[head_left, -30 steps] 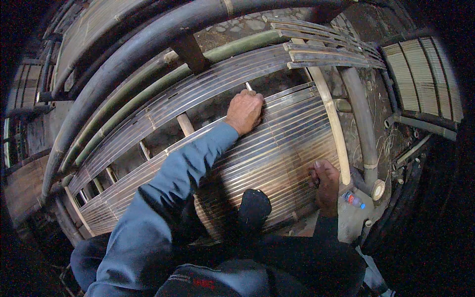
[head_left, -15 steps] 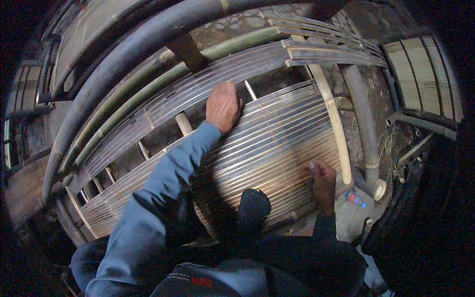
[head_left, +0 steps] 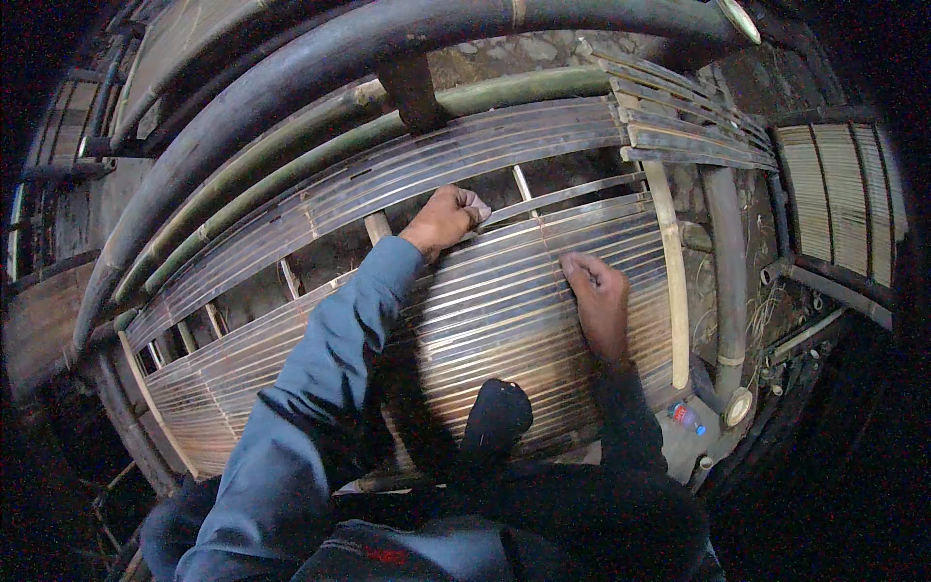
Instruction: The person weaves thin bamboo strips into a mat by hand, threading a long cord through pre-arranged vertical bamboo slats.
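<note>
A wide panel of thin bamboo slats (head_left: 504, 320) lies flat before me on cross strips, with an open gap (head_left: 543, 179) between its near and far bands. My left hand (head_left: 448, 217), in a blue sleeve, is a closed fist around the top slat of the near band at the gap's edge. My right hand (head_left: 596, 303), in a dark sleeve, lies on the slats to the right with its fingers curled down against them. Whether it grips anything I cannot see.
Thick dark bamboo poles (head_left: 320, 68) arch across the far side. A pale bamboo strip (head_left: 669, 281) bounds the panel's right end, beside a grey pole (head_left: 727, 281). A small blue bottle (head_left: 687, 418) lies at lower right. Another slat panel (head_left: 844, 204) sits at far right. A dark shoe (head_left: 497, 419) rests on the near slats.
My right hand has moved up and left from the panel's lower right end onto the middle slats. My left hand shifted slightly left along the gap and closed into a fist.
</note>
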The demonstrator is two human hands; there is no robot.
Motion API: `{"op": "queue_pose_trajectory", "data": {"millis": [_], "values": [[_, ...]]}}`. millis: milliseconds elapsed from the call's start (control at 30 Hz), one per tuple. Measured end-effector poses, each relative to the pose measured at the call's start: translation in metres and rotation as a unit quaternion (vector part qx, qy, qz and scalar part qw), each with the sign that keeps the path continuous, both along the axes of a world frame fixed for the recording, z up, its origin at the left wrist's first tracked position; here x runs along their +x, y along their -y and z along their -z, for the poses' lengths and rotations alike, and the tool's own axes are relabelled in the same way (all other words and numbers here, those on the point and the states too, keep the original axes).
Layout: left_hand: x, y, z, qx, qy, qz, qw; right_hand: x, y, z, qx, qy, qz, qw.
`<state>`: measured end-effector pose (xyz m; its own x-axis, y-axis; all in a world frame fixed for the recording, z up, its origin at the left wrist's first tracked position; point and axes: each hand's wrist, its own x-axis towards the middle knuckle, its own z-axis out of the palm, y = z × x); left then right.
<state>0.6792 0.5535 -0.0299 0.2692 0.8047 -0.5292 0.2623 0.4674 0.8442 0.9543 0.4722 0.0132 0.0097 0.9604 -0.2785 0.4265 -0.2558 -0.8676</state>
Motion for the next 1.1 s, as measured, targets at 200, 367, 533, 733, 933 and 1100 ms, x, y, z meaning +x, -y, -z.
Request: {"op": "queue_pose_trajectory", "data": {"millis": [200, 367, 533, 733, 933, 1100], "values": [[-0.008, -0.004, -0.004, -0.039, 0.0, 0.003, 0.999, -0.044, -0.046, 0.014, 0.068, -0.02, -0.032, 0.997], [-0.007, -0.003, -0.002, -0.044, 0.039, -0.021, 0.998, -0.069, -0.041, 0.017, 0.027, 0.093, -0.094, 0.991], [-0.011, -0.005, 0.006, -0.05, 0.02, -0.006, 0.999, -0.081, -0.041, 0.018, 0.171, 0.126, -0.144, 0.967], [-0.016, -0.004, 0.019, -0.036, 0.037, -0.01, 0.999, -0.092, -0.009, 0.018, 0.123, 0.007, -0.214, 0.969], [-0.017, -0.002, -0.002, 0.162, -0.067, 0.028, 0.984, -0.111, 0.071, -0.014, -0.085, -0.298, -0.376, 0.874], [0.015, 0.025, -0.029, 0.276, -0.184, 0.021, 0.943, -0.09, 0.099, -0.049, -0.079, -0.255, -0.457, 0.848]]}}
